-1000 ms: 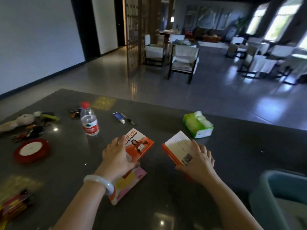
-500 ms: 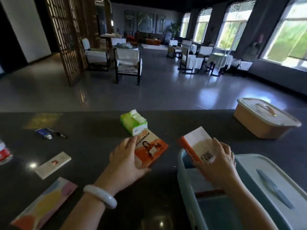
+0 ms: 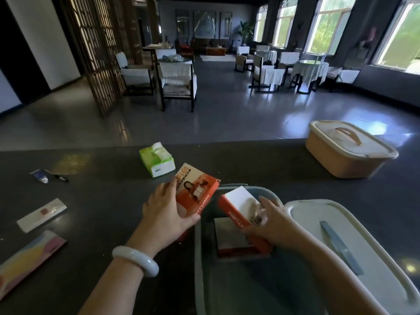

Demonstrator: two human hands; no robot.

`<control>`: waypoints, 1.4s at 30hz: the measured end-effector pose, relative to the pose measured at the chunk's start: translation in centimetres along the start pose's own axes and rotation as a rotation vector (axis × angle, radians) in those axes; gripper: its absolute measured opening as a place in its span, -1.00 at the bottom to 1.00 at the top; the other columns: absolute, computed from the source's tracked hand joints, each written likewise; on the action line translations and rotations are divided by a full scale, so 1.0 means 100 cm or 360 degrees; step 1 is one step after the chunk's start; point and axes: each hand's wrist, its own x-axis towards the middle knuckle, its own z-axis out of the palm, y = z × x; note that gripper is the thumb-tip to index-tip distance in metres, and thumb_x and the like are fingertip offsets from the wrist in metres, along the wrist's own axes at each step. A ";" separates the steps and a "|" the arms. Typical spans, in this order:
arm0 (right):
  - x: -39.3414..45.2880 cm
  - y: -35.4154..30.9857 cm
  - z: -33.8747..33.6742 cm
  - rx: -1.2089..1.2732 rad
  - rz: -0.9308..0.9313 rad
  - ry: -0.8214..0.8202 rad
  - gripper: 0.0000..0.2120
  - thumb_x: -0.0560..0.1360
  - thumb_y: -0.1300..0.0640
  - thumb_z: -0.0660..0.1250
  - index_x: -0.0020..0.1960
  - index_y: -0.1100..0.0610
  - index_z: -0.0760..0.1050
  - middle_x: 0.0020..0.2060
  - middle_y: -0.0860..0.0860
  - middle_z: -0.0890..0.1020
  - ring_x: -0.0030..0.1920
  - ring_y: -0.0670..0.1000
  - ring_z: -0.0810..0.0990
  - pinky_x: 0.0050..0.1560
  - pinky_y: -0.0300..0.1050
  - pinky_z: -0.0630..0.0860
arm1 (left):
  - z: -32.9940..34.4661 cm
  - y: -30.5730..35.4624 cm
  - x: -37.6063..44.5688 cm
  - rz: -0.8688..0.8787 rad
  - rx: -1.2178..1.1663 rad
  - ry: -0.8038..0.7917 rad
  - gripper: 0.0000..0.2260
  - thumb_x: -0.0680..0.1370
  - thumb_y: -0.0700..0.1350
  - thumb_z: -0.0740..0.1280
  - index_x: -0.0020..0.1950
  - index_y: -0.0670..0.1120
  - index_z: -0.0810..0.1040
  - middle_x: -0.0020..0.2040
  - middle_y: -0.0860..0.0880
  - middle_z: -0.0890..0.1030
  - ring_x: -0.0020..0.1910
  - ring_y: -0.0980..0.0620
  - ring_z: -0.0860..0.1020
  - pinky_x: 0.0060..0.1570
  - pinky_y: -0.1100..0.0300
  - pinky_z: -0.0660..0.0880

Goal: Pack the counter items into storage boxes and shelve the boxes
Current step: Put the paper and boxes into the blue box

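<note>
My left hand (image 3: 167, 211) grips an orange box with a printed figure (image 3: 196, 189), held tilted at the left rim of an open blue-grey storage box (image 3: 197, 258). My right hand (image 3: 272, 226) holds a second orange-and-white box (image 3: 238, 204) over the inside of that storage box. A third similar box (image 3: 231, 237) lies inside it, under my right hand. The storage box's pale lid (image 3: 354, 251) with a blue handle lies just to its right on the dark counter (image 3: 102, 201).
A beige lidded storage box (image 3: 347, 148) stands at the counter's far right. A green tissue pack (image 3: 156, 159), a small blue tube (image 3: 42, 176), a black pen (image 3: 60, 177), a white flat packet (image 3: 42, 213) and a colourful flat packet (image 3: 27, 258) lie to the left.
Both hands have carried their orange boxes rightward. The right one has gone down further into the blue-grey storage box. The left one now reaches its rim.
</note>
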 end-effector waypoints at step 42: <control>0.056 0.027 0.033 -0.0585 -0.0592 -0.0392 -0.01 0.28 0.04 0.50 0.55 0.02 0.01 0.44 -0.06 0.09 0.44 0.02 0.08 0.44 -0.17 0.10 | 0.043 0.016 0.041 -0.0044 0.0293 -0.0087 -0.21 0.44 0.24 0.38 0.53 -0.01 0.10 0.45 -0.01 0.21 0.38 -0.11 0.24 0.37 -0.08 0.19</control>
